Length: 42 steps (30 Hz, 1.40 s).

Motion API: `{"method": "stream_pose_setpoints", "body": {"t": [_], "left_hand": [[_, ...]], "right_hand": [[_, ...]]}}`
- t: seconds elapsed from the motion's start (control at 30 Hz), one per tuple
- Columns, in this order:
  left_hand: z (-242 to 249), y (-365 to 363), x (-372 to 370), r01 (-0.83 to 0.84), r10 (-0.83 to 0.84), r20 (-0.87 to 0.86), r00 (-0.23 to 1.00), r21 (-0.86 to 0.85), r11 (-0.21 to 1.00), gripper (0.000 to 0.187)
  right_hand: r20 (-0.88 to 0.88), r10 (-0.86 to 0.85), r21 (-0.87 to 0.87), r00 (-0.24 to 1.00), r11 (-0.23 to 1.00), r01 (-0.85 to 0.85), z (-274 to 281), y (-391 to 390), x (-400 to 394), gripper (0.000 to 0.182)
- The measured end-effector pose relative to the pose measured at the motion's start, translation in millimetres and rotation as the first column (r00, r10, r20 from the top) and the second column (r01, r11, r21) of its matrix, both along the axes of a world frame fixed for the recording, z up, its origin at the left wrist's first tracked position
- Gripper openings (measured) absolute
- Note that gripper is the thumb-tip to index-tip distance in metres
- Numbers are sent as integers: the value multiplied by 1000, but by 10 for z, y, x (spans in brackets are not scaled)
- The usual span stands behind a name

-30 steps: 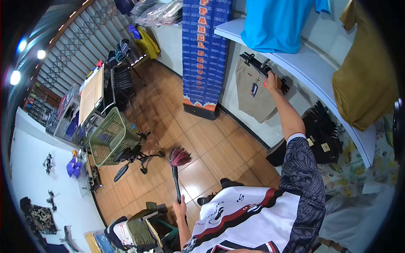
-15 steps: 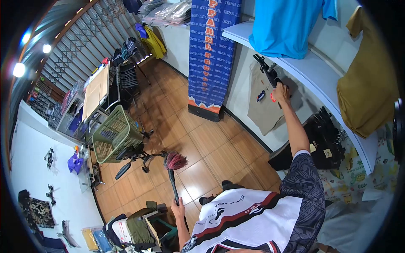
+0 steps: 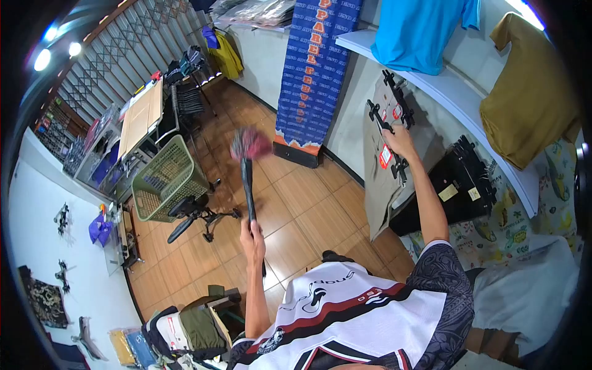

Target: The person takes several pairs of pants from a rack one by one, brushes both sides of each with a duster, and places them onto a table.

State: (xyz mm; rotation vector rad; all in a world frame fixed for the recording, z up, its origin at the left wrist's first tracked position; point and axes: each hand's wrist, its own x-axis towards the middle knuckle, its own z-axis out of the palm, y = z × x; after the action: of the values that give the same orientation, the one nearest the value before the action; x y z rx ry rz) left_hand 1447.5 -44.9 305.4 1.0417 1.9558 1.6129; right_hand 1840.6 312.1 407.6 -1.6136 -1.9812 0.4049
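Observation:
My left hand (image 3: 253,239) is closed around the dark handle of a duster (image 3: 248,185), which points away from me. Its pink and grey bristle head is smeared by motion above the tiled floor. At the right, my right hand (image 3: 399,142) grips a black clip hanger (image 3: 375,112) with a red-and-white tag. Beige trousers (image 3: 379,200) hang below it. Behind that hand, a second black hanger (image 3: 398,98) shows against more beige cloth. Black trousers (image 3: 447,185) with pale labels hang beside them, nearer to me.
A white shelf (image 3: 425,80) above my right hand carries a blue shirt (image 3: 422,37); a brown shirt (image 3: 524,92) hangs beside it. Ahead stands a blue banner (image 3: 314,80). To the left are a green basket (image 3: 166,179) and a swivel chair base (image 3: 209,219). Folded clothes (image 3: 197,333) lie lower left.
The duster has swung up and away from me, with my left hand raised. My right hand has shifted slightly left and down, bringing the hanger and beige trousers out from the wall.

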Motion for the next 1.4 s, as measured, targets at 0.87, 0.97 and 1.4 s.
{"method": "stream_pose_setpoints", "body": {"t": [0.87,0.97,1.4], "left_hand": [[-182,-1197,70,361,-404,-457,793,-183,915,29],[-1027,-1499,-136,373,-623,-283,729,-598,709,34],[198,-805,167,341,-347,-305,887,-76,937,27]], "right_hand": [[-463,215,58,860,975,-213,1187,-2100,-1701,22],[-523,232,59,820,970,-236,1400,-2252,-1705,22],[-574,429,250,698,903,-349,1582,-2498,-1676,25]]}}
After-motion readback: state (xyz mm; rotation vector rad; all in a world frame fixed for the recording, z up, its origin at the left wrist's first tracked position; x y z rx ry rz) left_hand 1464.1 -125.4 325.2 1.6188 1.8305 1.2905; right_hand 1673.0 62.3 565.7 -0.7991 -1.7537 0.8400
